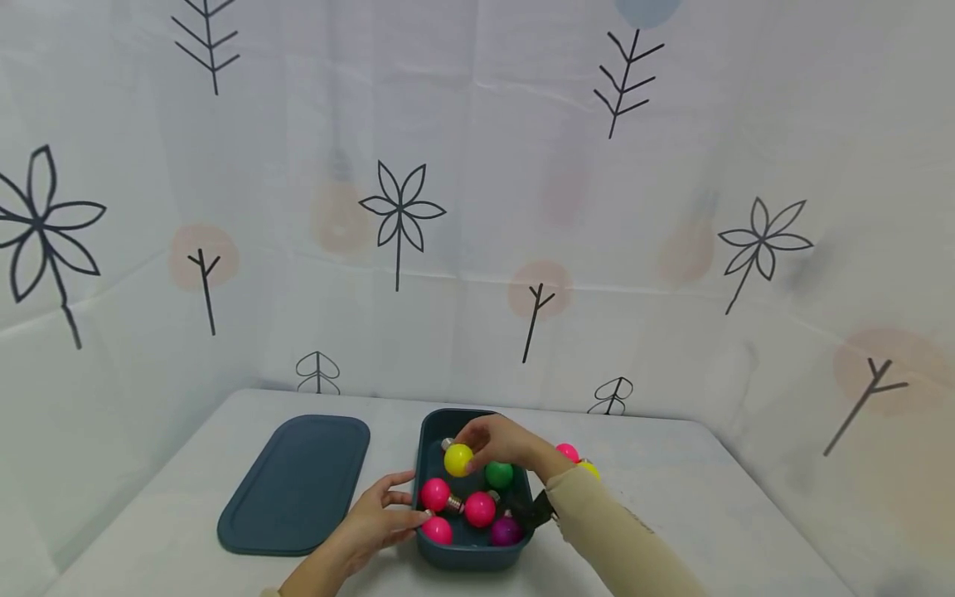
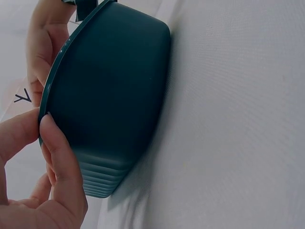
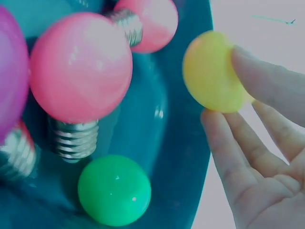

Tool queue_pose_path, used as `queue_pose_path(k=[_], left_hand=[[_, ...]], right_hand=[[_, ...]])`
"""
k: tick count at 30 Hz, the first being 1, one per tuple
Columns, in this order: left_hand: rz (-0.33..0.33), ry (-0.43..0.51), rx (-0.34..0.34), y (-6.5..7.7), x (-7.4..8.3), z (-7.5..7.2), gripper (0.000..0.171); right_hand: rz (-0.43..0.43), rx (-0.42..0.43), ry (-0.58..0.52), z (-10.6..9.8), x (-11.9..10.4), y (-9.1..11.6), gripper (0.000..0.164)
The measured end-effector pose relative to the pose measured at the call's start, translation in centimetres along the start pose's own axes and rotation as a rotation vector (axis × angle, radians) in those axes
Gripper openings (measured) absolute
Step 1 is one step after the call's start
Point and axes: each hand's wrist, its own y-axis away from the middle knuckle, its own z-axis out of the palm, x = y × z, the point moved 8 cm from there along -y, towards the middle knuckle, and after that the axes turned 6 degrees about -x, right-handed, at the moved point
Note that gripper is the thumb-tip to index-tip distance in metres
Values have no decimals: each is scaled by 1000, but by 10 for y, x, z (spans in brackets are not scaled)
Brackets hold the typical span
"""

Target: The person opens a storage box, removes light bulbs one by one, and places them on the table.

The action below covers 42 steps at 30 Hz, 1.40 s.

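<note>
My right hand (image 1: 501,441) pinches a yellow light bulb (image 1: 458,461) between thumb and fingertips, over the far part of a dark teal plastic container (image 1: 473,557). In the right wrist view, the yellow bulb (image 3: 209,71) overlaps the container's wall, and its base is hidden. Thumb and fingers of my left hand (image 1: 376,516) grip the container's left rim, also seen pinched in the left wrist view. Inside the container lie three pink bulbs (image 1: 480,509) with silver screw bases, a purple bulb (image 1: 506,531) and a green bulb (image 1: 499,475).
A flat dark teal lid (image 1: 294,485) lies on the white table (image 1: 671,497) left of the container. Right of the container, partly behind my right forearm, are a pink bulb (image 1: 568,452) and another yellow bulb (image 1: 590,469). A patterned white curtain (image 1: 477,249) hangs behind the table.
</note>
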Motion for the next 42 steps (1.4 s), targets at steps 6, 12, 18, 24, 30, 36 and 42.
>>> queue_pose_path(k=[6, 12, 18, 24, 30, 36, 42], left_hand=[[3, 9, 3, 2, 1, 1, 77], [-4, 4, 17, 1, 1, 1, 78], [8, 11, 11, 1, 1, 1, 78], [6, 11, 14, 2, 1, 2, 78], [22, 21, 3, 3, 1, 2, 79], [23, 27, 0, 4, 2, 3, 79], [23, 23, 1, 4, 2, 3, 79]], right_hand=[[-37, 63, -7, -5, -2, 15, 31], [-51, 123, -3, -7, 2, 29, 33], [-48, 144, -21, -7, 7, 43, 35], [-62, 183, -51, -12, 13, 55, 36], [-44, 227, -69, -23, 19, 69, 36], [-32, 270, -83, -38, 24, 83, 37], [20, 327, -60, -50, 36, 92, 37]])
